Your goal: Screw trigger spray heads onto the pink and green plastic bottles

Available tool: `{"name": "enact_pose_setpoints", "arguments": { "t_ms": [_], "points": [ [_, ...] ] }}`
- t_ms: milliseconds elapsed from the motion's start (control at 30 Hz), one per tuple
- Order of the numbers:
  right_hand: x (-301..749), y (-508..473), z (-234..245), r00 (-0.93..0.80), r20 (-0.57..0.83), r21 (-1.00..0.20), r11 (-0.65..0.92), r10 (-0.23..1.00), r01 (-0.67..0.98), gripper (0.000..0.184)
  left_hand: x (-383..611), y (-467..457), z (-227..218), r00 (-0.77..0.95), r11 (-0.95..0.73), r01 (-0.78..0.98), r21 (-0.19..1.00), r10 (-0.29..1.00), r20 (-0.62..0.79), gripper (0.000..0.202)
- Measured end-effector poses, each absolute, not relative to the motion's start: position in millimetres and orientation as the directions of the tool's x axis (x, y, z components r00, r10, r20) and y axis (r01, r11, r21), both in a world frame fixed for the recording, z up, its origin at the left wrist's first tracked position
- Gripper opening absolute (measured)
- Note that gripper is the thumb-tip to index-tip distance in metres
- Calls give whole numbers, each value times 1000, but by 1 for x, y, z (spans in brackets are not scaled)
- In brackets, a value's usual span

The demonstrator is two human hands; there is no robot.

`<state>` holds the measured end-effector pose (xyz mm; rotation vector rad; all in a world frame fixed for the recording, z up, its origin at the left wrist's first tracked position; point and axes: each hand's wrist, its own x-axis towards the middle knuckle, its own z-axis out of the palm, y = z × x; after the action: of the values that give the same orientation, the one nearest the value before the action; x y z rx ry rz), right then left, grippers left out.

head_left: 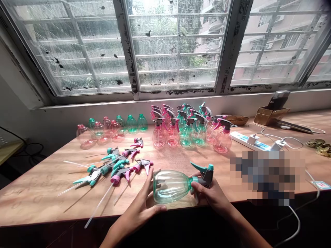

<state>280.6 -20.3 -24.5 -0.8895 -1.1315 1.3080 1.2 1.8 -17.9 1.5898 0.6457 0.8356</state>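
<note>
A clear green spray bottle (172, 186) lies on its side at the front edge of the wooden table (38, 193). My left hand (143, 206) cups the bottle's base, fingers wrapped round it. My right hand (210, 194) grips the neck, where a teal and grey trigger head (204, 172) sits on the bottle. Several loose trigger heads with long dip tubes (116, 167), pink and teal, lie to the left of the bottle.
Headless pink and green bottles (111, 129) stand at the back left. Assembled spray bottles (188, 127) cluster at the back centre. A white power strip (249, 141), cables, a cardboard box (270, 115) and a woven basket (236, 120) are at the right.
</note>
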Motion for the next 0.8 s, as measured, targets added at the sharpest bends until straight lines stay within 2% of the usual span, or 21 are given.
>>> {"name": "enact_pose_setpoints", "arguments": {
  "t_ms": [200,333,533,700,800],
  "points": [
    [280,-20,-22,-71,128,-963,107,989,-248,42,-1,2,-19,591,-242,41,969,788,172,92],
    [280,-20,-24,-78,130,-966,109,988,-234,40,1,4,-20,563,-296,-17,955,786,254,78],
    [280,-21,-24,-77,124,-968,104,989,-228,41,0,1,-14,589,-210,1,978,790,169,103],
    [280,-21,-23,-73,128,-968,109,989,-226,41,-1,-1,-13,592,-269,88,959,789,166,90],
    [280,-21,-23,-76,132,-970,113,988,-217,41,0,0,-16,571,-314,39,949,786,237,81]
  ]
}}
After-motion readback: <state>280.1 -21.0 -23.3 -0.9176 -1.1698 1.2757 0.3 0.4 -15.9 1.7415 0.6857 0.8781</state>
